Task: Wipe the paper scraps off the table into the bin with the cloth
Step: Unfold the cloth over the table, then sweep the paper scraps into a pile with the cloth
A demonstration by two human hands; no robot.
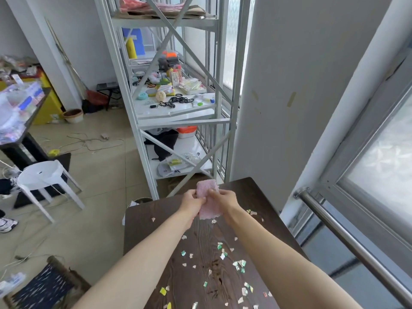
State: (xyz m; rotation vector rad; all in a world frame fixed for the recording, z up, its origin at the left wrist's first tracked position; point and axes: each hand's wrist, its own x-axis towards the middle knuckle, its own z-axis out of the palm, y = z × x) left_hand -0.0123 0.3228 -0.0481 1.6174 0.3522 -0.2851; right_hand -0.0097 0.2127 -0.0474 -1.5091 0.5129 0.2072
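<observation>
A pink cloth (207, 187) is held above the far part of the dark wooden table (156, 221). My left hand (192, 200) grips its left edge and my right hand (223, 199) grips its right edge. The cloth hangs down between both hands. Several paper scraps (239, 265), white, green and yellow, lie scattered over the table's middle and near part. A few more scraps (253, 212) lie near the right edge. The rim of a bin (142, 200) shows just past the table's far left corner, mostly hidden.
A white metal shelf rack (176, 103) full of small items stands beyond the table. A white plastic stool (44, 175) stands on the floor at left. A steel rail (347, 237) and window run along the right. A woven chair (44, 286) sits at lower left.
</observation>
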